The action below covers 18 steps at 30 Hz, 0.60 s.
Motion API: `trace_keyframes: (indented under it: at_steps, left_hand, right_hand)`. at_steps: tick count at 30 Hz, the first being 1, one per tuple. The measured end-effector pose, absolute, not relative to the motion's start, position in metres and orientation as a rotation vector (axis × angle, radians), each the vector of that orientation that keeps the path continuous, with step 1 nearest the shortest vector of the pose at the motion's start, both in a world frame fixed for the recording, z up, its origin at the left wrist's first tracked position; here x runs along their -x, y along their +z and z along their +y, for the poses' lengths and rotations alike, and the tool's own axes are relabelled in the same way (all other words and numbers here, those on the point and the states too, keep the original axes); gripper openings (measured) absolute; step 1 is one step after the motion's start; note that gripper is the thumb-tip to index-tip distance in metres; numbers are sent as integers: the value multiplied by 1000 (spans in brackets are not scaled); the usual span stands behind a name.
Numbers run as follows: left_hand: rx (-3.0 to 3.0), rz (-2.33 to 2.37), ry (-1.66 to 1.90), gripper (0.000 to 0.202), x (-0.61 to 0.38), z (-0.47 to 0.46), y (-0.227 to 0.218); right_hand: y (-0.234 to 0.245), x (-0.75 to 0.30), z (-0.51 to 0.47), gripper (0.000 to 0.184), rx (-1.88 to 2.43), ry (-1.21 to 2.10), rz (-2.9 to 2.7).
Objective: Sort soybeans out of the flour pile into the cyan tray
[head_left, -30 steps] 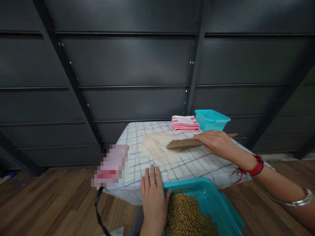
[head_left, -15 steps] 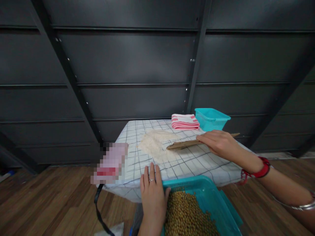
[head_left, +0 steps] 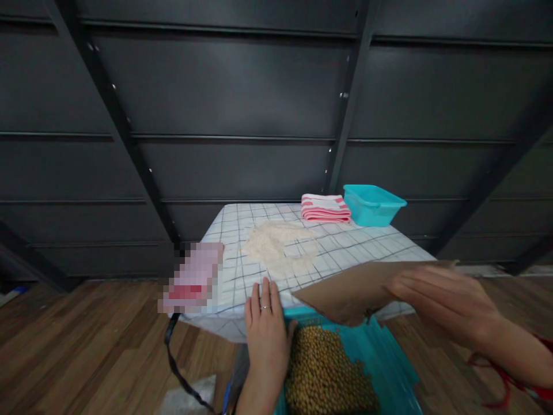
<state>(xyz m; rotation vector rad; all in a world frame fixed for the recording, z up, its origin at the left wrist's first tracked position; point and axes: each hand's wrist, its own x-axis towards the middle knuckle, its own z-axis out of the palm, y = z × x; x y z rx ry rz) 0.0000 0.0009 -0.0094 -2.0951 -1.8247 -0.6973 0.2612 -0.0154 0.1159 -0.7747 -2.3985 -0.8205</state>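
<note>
My right hand (head_left: 444, 294) grips a flat brown piece of cardboard (head_left: 345, 291), tilted above the front edge of the table and the far side of a teal plastic tub (head_left: 391, 357). Yellow-brown beans (head_left: 324, 369) lie heaped in that tub. At the table's front edge my left hand (head_left: 268, 334) rests flat, fingers stretched out on the checked cloth (head_left: 233, 288), its thumb against the tub's left rim. Beyond both hands, a thin patch of pale powder (head_left: 270, 248) is spread over the cloth.
A folded pink-and-white towel (head_left: 326, 208) and a turquoise basket (head_left: 374, 206) stand at the table's back right. On the left edge lies a blurred-out pinkish object (head_left: 194, 276), with a black strap (head_left: 170, 351) hanging down. A dark panelled wall (head_left: 237, 86) rises behind.
My right hand has drawn the cardboard off the tabletop toward me, to above the tub's far rim, and its broad face now shows. My left hand has stayed in place.
</note>
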Motion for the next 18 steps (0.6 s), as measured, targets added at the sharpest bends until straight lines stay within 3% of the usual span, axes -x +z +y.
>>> trace_keyframes:
  at_steps: [7,14,18]
  left_hand:
    - [2102,-1804,-719,64,2,1,-13]
    - [2091,-1805,-714,63,2,3,-17]
    - [2096,-1787,-717,63,2,4,-19]
  right_hand:
    - [97,-248,-16,28,619,-949,-2421]
    - [100,-211,8,36,762,-928,-2434]
    - [104,-218,2,31,750,-958,-2412]
